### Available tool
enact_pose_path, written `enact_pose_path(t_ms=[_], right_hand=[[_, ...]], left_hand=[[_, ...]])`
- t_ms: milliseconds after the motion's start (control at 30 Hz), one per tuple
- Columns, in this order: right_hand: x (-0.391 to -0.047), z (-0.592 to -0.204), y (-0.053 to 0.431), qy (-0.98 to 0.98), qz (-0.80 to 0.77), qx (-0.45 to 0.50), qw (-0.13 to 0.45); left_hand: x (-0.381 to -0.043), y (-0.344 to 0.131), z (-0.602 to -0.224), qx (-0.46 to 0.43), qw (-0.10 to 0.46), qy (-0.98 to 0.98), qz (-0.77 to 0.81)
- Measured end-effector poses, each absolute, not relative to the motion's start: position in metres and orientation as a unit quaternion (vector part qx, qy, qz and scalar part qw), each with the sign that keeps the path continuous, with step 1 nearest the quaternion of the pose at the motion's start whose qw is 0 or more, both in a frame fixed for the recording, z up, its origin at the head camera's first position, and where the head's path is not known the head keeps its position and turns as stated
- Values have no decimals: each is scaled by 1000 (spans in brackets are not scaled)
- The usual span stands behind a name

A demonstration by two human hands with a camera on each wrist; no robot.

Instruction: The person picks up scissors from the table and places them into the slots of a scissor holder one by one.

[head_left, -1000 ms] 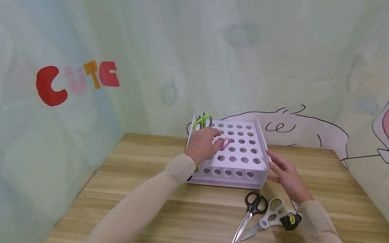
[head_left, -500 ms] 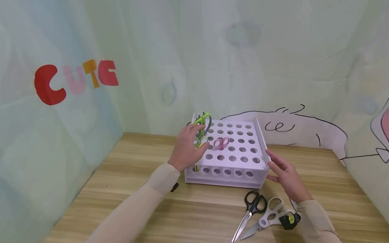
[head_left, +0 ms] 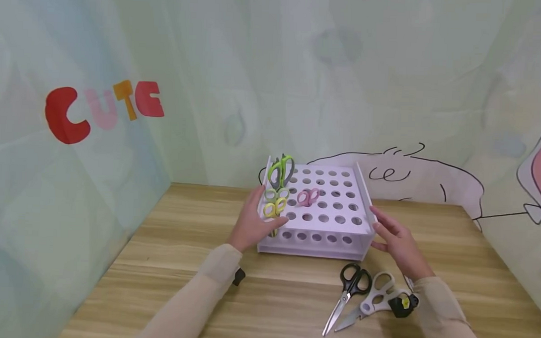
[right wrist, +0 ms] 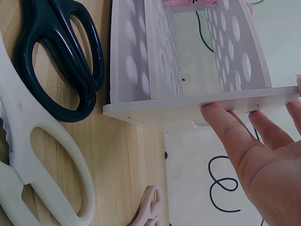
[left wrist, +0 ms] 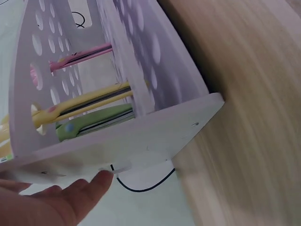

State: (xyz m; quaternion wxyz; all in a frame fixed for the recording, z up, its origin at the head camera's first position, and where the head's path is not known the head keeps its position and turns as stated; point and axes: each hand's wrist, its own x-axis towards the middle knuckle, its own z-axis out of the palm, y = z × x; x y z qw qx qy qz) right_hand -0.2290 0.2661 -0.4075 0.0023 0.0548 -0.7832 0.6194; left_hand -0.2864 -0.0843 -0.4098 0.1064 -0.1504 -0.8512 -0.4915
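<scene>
A white perforated rack (head_left: 331,228) stands between my hands on the table. My left hand (head_left: 250,222) is at its left side, fingers along the outer panel and thumb extended toward the front corner. On the opposite side, the fingertips of my right hand (head_left: 401,247) touch the right panel (right wrist: 188,102). Bright green scissors (head_left: 285,168), light green scissors (head_left: 276,193), yellow scissors (head_left: 274,209) and pink scissors (head_left: 308,197) stand handles-up in the rack's holes. The left wrist view shows blades in coloured sheaths, such as a yellow sheath (left wrist: 84,100), inside the rack.
In front of the rack, black-handled scissors (head_left: 350,290) and white-handled scissors (head_left: 367,307) lie on the wooden table (head_left: 284,299). A pale pink scissors handle (right wrist: 149,207) lies beyond the rack's right side. A printed cloth backdrop (head_left: 300,90) closes off the back and sides.
My left hand has moved from above the pink scissors, past the green ones, to the rack's left side, uncovering the yellow scissors. The right hand has stayed at the right panel.
</scene>
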Motion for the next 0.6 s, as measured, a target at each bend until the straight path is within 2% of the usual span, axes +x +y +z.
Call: enact_pose_path(t_ms=[600], right_hand=[[-230,-404,270,-784,617,66,-5]], left_hand=[[-286,-88,-416,-152,99,-856,-484]])
